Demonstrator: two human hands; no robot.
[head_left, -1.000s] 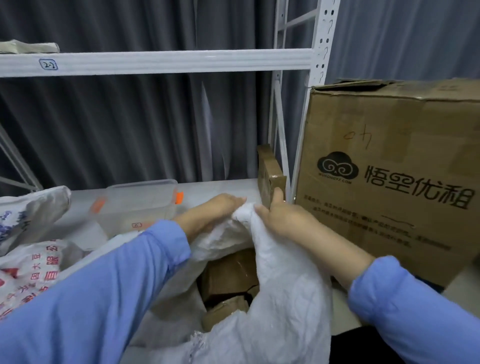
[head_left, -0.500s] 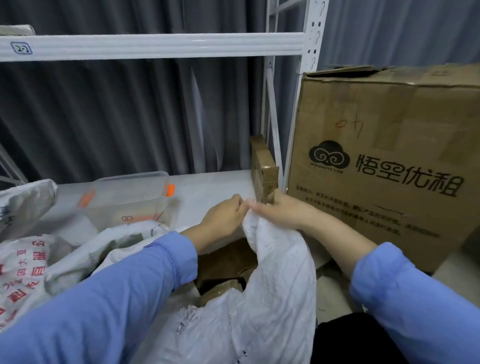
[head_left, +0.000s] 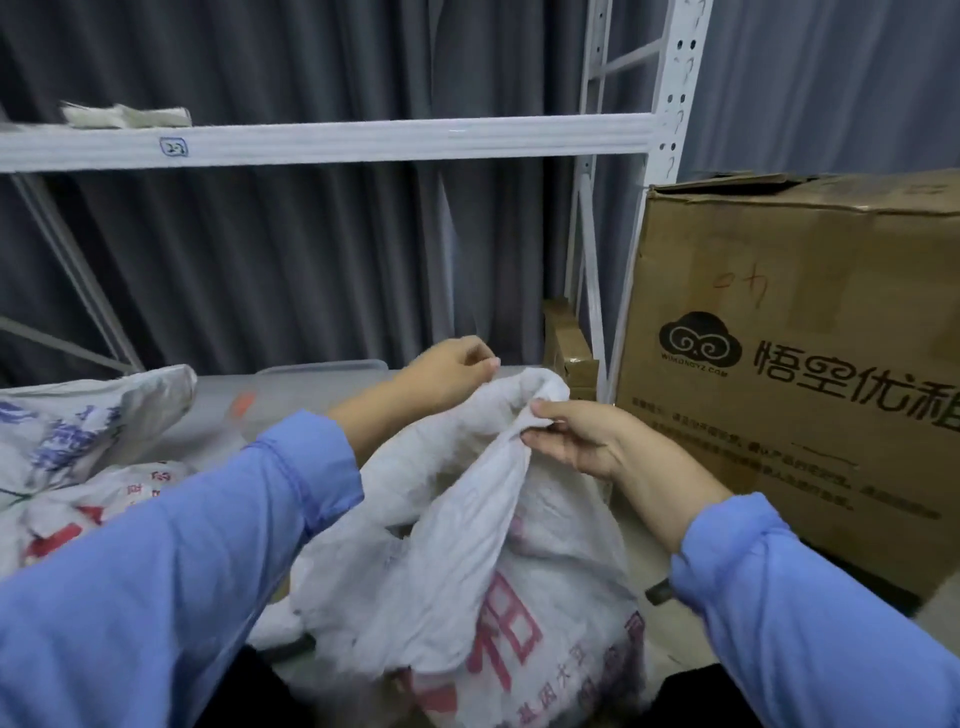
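Head camera looks down our two blue sleeves at the white woven sack (head_left: 457, 561), which stands just left of the big cardboard box (head_left: 800, 374), close to its printed face though we cannot tell whether it touches. Our right hand (head_left: 582, 439), the one nearer the box, pinches the bunched neck of the sack between thumb and fingers, so the mouth is drawn into a twist and nothing of the contents shows. Our left hand (head_left: 449, 371), on the side of the neck away from the box, has its fingers curled right at the top fold; whether they grip cloth, a tie or nothing, we cannot tell. We judge the step in hand to be closing the sack's mouth: the cloth is gathered but not yet tied or folded down. The next move likely calls for the right hand to hold the twist firm while the left wraps or knots, and the loose weave may slip out of a light pinch. Room is tight toward the box: its near corner, the white shelf post (head_left: 678, 78) rising at that corner and a small carton (head_left: 571, 345) just left of it hem in any swing that way. Away from the box there is more room, over the shelf board toward a clear bin (head_left: 322, 368) and the printed sacks (head_left: 83, 431) well apart from it. Upward, the shelf beam (head_left: 337, 140), above and left of the box's top edge, limits how high we can lift the neck.
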